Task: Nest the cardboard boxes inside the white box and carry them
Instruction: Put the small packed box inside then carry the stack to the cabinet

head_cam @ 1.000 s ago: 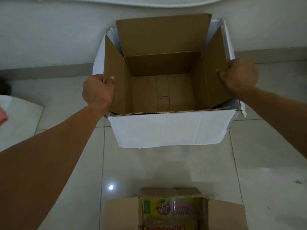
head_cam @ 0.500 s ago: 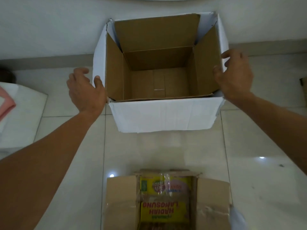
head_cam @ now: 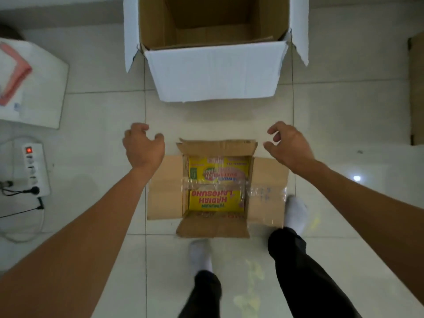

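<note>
The white box (head_cam: 213, 72) stands on the tiled floor at the top, flaps up, with a brown cardboard box (head_cam: 156, 21) nested inside it. Nearer me lies a smaller open cardboard box (head_cam: 165, 193) with spread flaps and a yellow printed bottom. My left hand (head_cam: 143, 146) hovers above its far left corner, fingers curled apart and empty. My right hand (head_cam: 289, 145) hovers above its far right corner, also spread and empty. Neither hand touches a box.
A white block (head_cam: 43, 88) with pink cloth (head_cam: 11, 74) sits at the left. A power strip (head_cam: 34, 171) with cables lies below it. Another brown cardboard piece (head_cam: 416, 92) shows at the right edge. My socked feet (head_cam: 294, 213) stand beside and behind the small box.
Both hands let go of the white box's sides and drew back toward me, now over the small box. The view has tilted down.
</note>
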Demonstrator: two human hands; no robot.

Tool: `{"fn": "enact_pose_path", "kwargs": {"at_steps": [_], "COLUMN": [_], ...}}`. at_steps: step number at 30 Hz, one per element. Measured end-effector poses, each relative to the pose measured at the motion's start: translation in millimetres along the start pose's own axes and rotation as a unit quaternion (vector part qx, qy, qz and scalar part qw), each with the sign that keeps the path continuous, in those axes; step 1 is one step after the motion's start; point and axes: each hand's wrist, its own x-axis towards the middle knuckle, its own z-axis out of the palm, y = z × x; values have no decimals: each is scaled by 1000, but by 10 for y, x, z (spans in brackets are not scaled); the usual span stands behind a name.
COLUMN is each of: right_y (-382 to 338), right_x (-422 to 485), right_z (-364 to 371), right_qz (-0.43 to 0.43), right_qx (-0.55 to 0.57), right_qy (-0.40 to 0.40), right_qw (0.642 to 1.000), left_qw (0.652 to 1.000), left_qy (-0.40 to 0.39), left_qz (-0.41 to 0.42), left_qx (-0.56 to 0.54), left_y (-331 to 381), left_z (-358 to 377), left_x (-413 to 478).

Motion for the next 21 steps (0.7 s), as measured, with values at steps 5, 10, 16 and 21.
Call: {"fn": "enact_pose_path", "kwargs": {"at_steps": [5, 10, 16, 21], "right_y": [360, 651, 1053, 1352], "right_x": [-475, -779, -901, -845], "right_z": [497, 998, 1271, 1277], "right_qz": [68, 102, 142, 299], "right_qx": [-12, -38, -44, 229], "right_qy": [-30, -55, -7, 6], "right_qw": [997, 993, 989, 926], "left_qw": [993, 988, 973, 959], "left_qy": [-97, -111, -129, -143], "left_qz": [-4, -39, -192, -243], "left_qx": [64, 98, 16, -38], "left_y": [-654, -1332, -1865, -2003], "left_z": [165, 308, 460, 539], "left_x": [-420, -573, -540, -575]}}
